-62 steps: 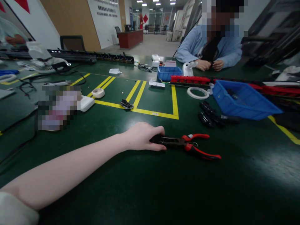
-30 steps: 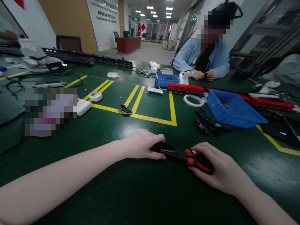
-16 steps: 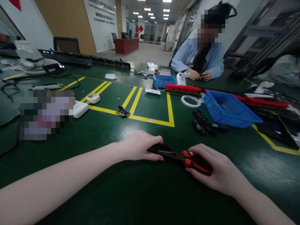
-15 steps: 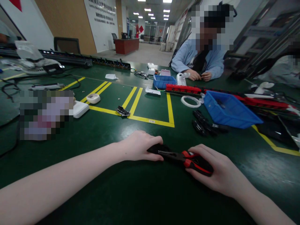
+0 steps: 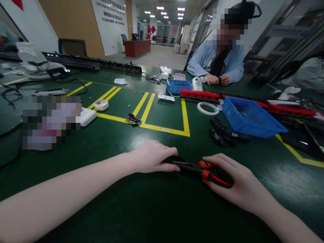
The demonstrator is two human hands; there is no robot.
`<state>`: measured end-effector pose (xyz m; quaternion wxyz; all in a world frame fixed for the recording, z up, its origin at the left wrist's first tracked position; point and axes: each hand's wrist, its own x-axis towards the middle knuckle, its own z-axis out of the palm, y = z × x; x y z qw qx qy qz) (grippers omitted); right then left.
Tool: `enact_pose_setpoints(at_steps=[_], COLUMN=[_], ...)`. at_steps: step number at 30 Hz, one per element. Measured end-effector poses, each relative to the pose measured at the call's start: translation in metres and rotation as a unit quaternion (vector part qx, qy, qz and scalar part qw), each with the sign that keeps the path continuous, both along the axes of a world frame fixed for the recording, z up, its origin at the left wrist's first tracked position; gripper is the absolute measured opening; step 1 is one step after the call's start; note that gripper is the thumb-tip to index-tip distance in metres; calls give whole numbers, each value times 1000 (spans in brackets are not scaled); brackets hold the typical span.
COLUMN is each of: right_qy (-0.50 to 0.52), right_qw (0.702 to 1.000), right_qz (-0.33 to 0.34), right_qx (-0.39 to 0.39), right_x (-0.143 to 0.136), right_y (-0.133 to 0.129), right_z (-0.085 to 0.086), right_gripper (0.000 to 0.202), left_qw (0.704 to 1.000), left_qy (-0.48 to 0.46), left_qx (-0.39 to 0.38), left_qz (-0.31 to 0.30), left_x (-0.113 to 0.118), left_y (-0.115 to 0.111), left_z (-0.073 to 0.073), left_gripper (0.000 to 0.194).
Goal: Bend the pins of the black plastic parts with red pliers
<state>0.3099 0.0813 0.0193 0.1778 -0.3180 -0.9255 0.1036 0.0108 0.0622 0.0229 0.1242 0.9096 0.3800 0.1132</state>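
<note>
My right hand (image 5: 230,180) is closed around the red and black handles of a pair of long-nose pliers (image 5: 206,173). The jaws point left, toward my left hand (image 5: 154,158). Between the thumb and fingers of that hand is a small black part (image 5: 170,159), mostly covered by the fingers. The plier jaws meet or overlap this part; whether they grip it I cannot tell. Both hands are low over the green table (image 5: 121,202). Beyond them lie several glossy black pieces (image 5: 220,132), and a small black-and-silver piece (image 5: 133,118) rests by the yellow tape.
A blue bin (image 5: 253,118) stands at right, with a white ring (image 5: 208,108) beside it. Behind are a smaller blue bin (image 5: 178,87) and a long red rail (image 5: 199,94). A tape roll (image 5: 101,105) and white box (image 5: 87,117) lie left. A co-worker (image 5: 215,64) sits opposite.
The view has shifted slightly, so the hands and pliers appear a little further right. Both hands keep their hold, and the pliers stay at the black part.
</note>
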Motion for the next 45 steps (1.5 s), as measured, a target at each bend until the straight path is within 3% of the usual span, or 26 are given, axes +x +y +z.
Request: enact_pose_setpoints(at_steps=[5, 10, 20, 28, 33, 38, 45], right_qy=[-37, -45, -43, -14, -23, -10, -18], right_qw=[991, 983, 978, 984, 983, 981, 982], right_qz=[18, 19, 15, -33, -14, -5, 2], right_qx=[129, 177, 203, 176, 183, 192, 188], right_x=[2, 3, 1, -2, -5, -15, -12], right_y=[3, 5, 4, 16, 28, 33, 23], right_z=[-4, -7, -6, -6, -4, -2, -3], right_gripper=[46, 47, 41, 38, 30, 28, 30], left_qw=[1000, 999, 992, 990, 987, 988, 992], left_qy=[9, 26, 79, 78, 81, 85, 94], left_qx=[24, 45, 98, 115, 139, 125, 89], left_qz=[-2, 0, 24, 7, -23, -11, -4], left_x=[1, 3, 10, 13, 10, 8, 9], left_y=[0, -2, 0, 5, 12, 13, 8], left_z=[-2, -2, -4, -4, -6, -5, 1], left_gripper=[38, 43, 39, 34, 37, 47, 41])
